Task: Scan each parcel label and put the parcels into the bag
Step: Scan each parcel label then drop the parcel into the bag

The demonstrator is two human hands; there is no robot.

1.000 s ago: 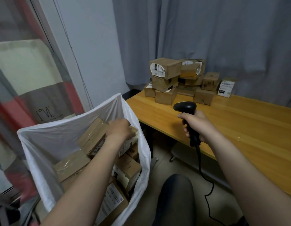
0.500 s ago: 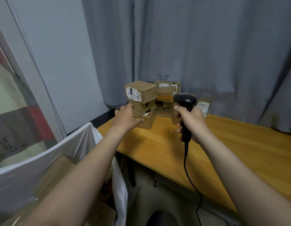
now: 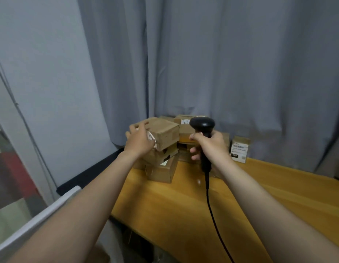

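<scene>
Head view: left hand point(image 3: 139, 141) grip wraps top parcel point(image 3: 165, 131); right hand point(image 3: 212, 147) grip clenched round scanner point(image 3: 202, 124).

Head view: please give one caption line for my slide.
Left hand grips the top parcel of the pile; right hand holds the barcode scanner.

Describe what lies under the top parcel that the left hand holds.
Under the top parcel sit two more stacked parcels: a middle parcel and a bottom parcel resting on the table. The left hand and its forearm hide the middle parcel's left end.
</scene>
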